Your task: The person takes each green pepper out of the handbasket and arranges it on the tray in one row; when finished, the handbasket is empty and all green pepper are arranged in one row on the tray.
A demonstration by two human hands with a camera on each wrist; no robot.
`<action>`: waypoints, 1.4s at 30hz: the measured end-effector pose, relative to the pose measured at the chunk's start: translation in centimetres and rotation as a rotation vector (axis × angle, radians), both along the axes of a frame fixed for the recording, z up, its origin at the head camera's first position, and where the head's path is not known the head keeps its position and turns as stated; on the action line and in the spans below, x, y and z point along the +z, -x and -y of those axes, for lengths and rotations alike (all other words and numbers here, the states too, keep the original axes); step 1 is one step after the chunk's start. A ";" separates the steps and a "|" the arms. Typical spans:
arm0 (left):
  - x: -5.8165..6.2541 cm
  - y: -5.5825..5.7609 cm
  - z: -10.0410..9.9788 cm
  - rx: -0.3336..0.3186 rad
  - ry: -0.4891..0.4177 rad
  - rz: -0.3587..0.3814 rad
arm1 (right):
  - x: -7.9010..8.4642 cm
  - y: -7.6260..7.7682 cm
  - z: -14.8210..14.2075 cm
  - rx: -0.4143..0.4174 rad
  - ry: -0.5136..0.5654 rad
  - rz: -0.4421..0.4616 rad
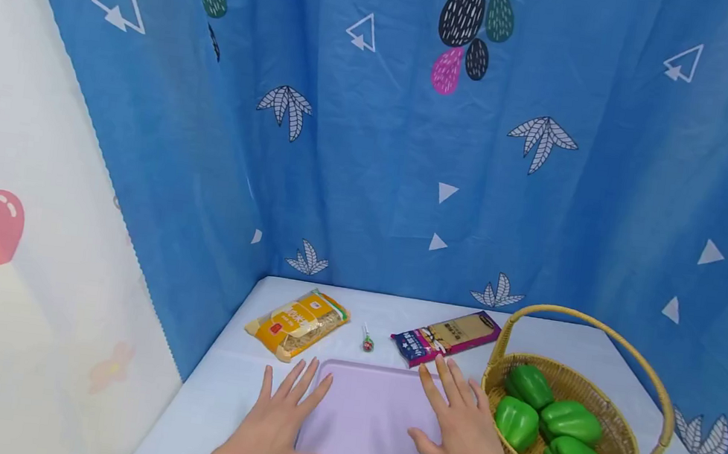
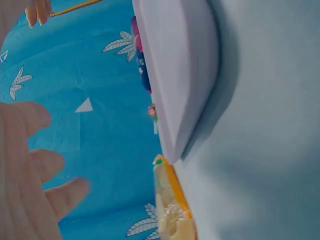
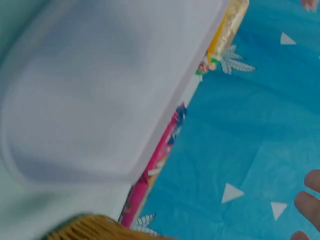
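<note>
A pale purple tray (image 1: 375,427) lies on the white table in front of me. My left hand (image 1: 279,423) is over its left edge in the head view, palm down with fingers spread. Over the tray's right side my right hand (image 1: 465,433) is held the same way, its fingertips overlapping the tray's far edge in that view. Neither hand holds anything. In the left wrist view the left fingers (image 2: 65,197) are raised beside the tray (image 2: 175,65). Only some right fingertips (image 3: 312,202) show at the edge of the right wrist view.
Behind the tray lie a yellow bag of dry food (image 1: 300,325), a small wrapped lollipop (image 1: 367,342) and a purple-and-beige packet (image 1: 446,337). At the right stands a wicker basket (image 1: 625,444) with a tall handle, holding several green bell peppers (image 1: 571,421). A blue curtain (image 1: 386,154) hangs behind the table.
</note>
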State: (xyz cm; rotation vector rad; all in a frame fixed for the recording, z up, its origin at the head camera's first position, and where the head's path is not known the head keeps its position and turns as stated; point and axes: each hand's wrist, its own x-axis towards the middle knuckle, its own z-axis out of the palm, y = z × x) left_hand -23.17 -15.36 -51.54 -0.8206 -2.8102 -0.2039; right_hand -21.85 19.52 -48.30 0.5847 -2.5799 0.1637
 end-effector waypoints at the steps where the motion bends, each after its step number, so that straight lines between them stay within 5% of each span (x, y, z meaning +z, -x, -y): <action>1: -0.2 -0.1 0.1 0.009 0.001 0.036 | 0.2 0.1 -0.2 0.000 0.008 -0.002; 9: -1.6 -0.3 0.9 0.145 -0.016 0.316 | 4.3 1.7 -5.3 -0.027 0.207 -0.179; 14: -3.1 0.0 1.8 0.087 -0.075 0.371 | 6.5 3.1 -9.7 -0.101 0.346 -0.256; 19: -4.2 0.7 2.6 0.040 -0.176 0.391 | 5.4 4.8 -13.2 -0.222 0.438 -0.250; 26: -5.2 1.2 3.2 0.073 -0.254 0.460 | 1.0 5.9 -14.4 -0.299 0.395 -0.003; 35: -5.6 1.3 3.7 0.078 -0.233 0.433 | 0.4 6.3 -14.5 -0.311 0.286 0.374; 42: -5.5 1.4 3.5 0.058 -0.237 0.430 | -0.4 6.7 -15.0 -0.305 0.274 0.541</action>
